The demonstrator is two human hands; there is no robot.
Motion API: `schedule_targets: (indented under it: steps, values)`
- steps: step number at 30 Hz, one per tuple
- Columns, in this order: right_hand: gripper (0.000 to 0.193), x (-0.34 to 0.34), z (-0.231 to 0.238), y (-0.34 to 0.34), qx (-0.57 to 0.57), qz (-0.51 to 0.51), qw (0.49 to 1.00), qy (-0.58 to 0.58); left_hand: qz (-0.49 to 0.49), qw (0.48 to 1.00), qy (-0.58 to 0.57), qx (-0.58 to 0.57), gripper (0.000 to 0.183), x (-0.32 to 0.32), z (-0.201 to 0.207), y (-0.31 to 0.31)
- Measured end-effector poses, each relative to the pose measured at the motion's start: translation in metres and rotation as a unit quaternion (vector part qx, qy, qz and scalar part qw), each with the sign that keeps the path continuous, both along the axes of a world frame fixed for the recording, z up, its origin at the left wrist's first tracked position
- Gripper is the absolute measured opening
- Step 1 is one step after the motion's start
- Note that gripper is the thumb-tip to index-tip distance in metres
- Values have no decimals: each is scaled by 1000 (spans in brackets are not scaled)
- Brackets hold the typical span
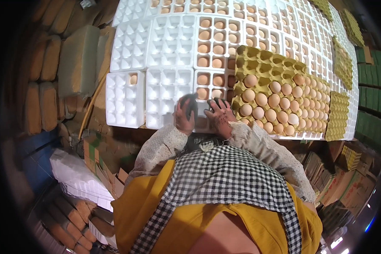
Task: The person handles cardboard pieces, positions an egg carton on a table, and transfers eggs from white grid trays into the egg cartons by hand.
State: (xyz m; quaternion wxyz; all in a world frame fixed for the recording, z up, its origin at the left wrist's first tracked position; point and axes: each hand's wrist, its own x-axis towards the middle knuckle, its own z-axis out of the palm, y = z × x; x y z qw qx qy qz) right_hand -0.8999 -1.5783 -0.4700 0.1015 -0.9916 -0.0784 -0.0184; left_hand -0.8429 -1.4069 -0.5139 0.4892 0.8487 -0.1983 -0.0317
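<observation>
My left hand (pixel 185 115) is at the near left edge of a white foam egg tray (pixel 195 80), its dark-covered fingers bent and blurred. Beside it, my right hand (pixel 220 117) reaches over the tray's nearest cells with its dark-tipped fingers spread. Whether an egg lies under either palm is hidden. Brown eggs (pixel 202 79) fill the tray's cells just beyond my fingers. Close to my right wrist, a yellowish pulp egg tray (pixel 252 67) lies on top of the foam trays, its far cells bare and its near cells full of eggs (pixel 274 100).
Bare-celled white foam trays (pixel 168 84) sit at the left, one holding a single egg (pixel 133 79). More egg-filled foam trays (pixel 258 19) stretch away. Several pulp trays (pixel 338 116) lie at the right. Wrapped brown bundles (pixel 78 61) flank the table, with cardboard boxes (pixel 345 186) below right.
</observation>
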Motion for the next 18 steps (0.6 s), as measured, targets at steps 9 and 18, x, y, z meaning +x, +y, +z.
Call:
schedule_targets:
  steps: [9,18]
  values:
    - [62,44,53,-142,-23,-123,992,19,-112,978,-174,40,52,2,37,-51]
    - [38,-26,123,-255,634,-169,754,-8,-318,894,-159,273,49,17,84,-142]
